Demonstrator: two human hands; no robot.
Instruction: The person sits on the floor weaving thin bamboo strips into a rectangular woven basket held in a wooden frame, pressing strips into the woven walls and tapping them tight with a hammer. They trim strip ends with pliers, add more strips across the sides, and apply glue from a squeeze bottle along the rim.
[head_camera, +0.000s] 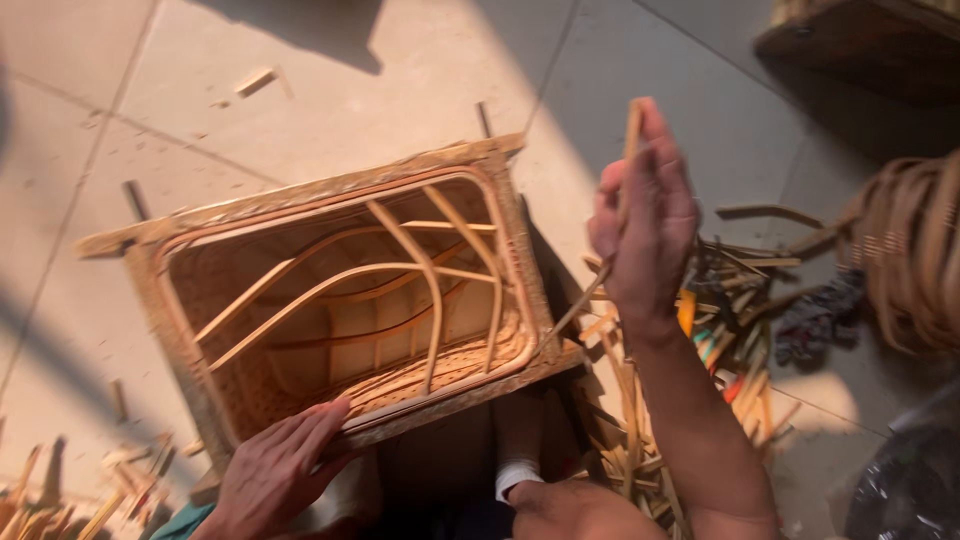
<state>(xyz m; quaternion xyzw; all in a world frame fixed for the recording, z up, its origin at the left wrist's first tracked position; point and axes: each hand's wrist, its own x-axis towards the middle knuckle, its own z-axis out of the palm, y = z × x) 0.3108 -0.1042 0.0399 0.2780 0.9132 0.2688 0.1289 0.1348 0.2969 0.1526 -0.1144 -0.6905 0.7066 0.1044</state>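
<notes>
wicker frame is steadied on the tiled floor by the left hand, flat and spread on its rim; the cane strip is pinched taut by the raised right hand.

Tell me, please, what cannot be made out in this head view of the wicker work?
- Right hand: its grip on the cane strip is hidden behind the fingers.
- Cane coil: cut off by the right edge.
- Wicker stool frame: its underside faces away.
- Left hand: wrist cut off by the bottom edge.
</notes>
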